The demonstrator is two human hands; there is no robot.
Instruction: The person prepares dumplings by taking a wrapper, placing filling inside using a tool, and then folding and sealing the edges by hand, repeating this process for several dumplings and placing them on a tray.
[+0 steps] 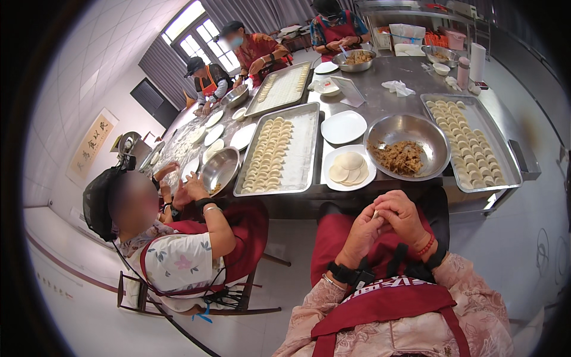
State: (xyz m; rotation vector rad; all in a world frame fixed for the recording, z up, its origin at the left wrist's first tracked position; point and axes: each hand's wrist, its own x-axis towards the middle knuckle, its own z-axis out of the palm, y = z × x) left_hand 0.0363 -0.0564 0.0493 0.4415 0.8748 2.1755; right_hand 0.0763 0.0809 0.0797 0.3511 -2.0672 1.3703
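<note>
My left hand [363, 230] and my right hand [400, 215] meet above the lap, fingertips pinched together on a dumpling [376, 214]. Only a small pale bit of its dough shows; the fingers hide the rest. Just beyond the hands, at the table's edge, a square white plate [329, 180] bears several round dough wrappers [349, 168]. To its right stands a steel bowl [433, 154] with brown minced filling [398, 157] in it. Farther right, rows of folded dumplings [468, 143] lie on a metal tray [488, 129].
Another metal tray [303, 147] of dumplings lies left of the wrappers, and a white plate [343, 126] sits behind them. A co-worker [192, 250] sits close on my left, hands by a steel bowl [221, 167]. Several people work across the steel table [379, 76].
</note>
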